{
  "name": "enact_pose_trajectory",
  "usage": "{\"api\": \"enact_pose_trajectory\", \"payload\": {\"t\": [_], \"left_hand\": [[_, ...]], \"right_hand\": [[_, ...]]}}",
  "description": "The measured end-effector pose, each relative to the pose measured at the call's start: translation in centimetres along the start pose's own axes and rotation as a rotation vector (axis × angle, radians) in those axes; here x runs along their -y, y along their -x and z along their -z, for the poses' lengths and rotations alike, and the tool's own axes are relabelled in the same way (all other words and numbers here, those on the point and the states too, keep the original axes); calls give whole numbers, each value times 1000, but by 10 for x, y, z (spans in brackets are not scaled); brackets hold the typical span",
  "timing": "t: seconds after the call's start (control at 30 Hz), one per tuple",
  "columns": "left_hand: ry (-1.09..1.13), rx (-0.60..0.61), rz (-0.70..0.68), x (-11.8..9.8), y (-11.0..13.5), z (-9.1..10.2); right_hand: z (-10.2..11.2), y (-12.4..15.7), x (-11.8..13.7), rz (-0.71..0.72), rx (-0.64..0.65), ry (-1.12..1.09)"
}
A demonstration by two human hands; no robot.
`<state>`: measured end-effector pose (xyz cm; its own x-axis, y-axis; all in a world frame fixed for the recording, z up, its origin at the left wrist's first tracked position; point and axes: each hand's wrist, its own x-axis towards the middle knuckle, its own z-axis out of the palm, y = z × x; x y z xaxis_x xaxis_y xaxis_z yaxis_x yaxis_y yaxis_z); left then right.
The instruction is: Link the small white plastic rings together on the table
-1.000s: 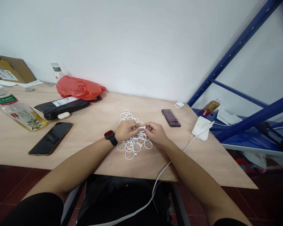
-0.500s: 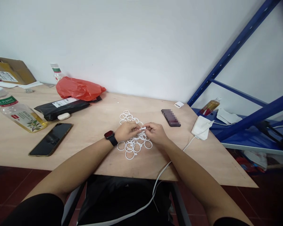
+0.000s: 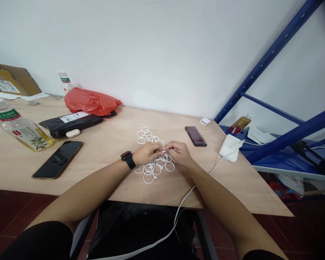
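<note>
Several white plastic rings (image 3: 149, 178) with small knobs, joined or heaped together, lie on the wooden table between and around my hands. My left hand (image 3: 147, 152), a black watch (image 3: 128, 159) on its wrist, pinches a white ring piece at the pile's right side. Fingertip to fingertip with it, my right hand (image 3: 179, 153) grips the same white piece from the right. The fingers hide most of that piece, so whether its ends are joined does not show.
A dark phone (image 3: 58, 160), juice bottle (image 3: 24, 131), black parcel (image 3: 70, 122), white earphone case (image 3: 73, 133) and red bag (image 3: 92, 102) stand left. Rightward are another phone (image 3: 195, 136), a white power strip (image 3: 229, 148) with its cable (image 3: 189, 191), a small charger (image 3: 205, 121) and a blue rack (image 3: 271, 54).
My fingertips have drawn closer together over the white ring piece, which now shows less and sits slightly lower. The rest of the pile stays put.
</note>
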<state>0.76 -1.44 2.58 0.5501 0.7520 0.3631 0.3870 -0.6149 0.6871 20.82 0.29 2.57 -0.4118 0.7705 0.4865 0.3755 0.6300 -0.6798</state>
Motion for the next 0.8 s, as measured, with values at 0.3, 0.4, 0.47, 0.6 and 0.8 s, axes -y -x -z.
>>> {"api": "enact_pose_trajectory", "payload": {"t": [0.3,0.4,0.47,0.6,0.8], "left_hand": [[-407,-302,285,25,0,14],[-458,-273,365,34,0,19],[-424,-256,363,35,0,18],[-369,-224,267,28,0,13],[-312,-98,60,15,1,8]], "right_hand": [[6,-5,-7,-43,-109,120],[9,-7,-16,-60,3,185],[9,-7,-21,-49,106,226],[10,-6,-27,-25,280,273],[10,-5,-25,-60,291,322]]}}
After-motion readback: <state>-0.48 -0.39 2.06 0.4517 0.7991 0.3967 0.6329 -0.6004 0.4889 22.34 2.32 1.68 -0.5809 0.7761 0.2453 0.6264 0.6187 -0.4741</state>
